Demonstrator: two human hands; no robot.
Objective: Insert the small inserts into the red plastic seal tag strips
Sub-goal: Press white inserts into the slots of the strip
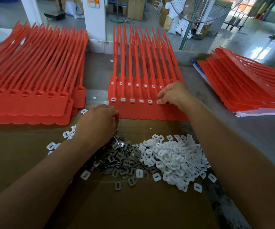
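Now, right grip (pixel 173 95): fingertips pinching a white insert (pixel 158 102) at a socket of the red strip (pixel 150 112).
Left grip (pixel 98 123): fingers curled on that strip's left end.
Red strip: middle of the surface (pixel 197 83), five sockets already filled.
Loose inserts (pixel 174 159): white and grey heap on cardboard (pixel 133 204), near edge.
Strip stacks (pixel 34 71): left and right edges.

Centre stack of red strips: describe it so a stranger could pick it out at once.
Find the brown cardboard sheet strewn with white inserts and grey metal inserts. At its far edge, between the left hand and right hand, lies the centre stack. Its top rows show white inserts seated in the sockets, whereas the left stack has empty sockets.
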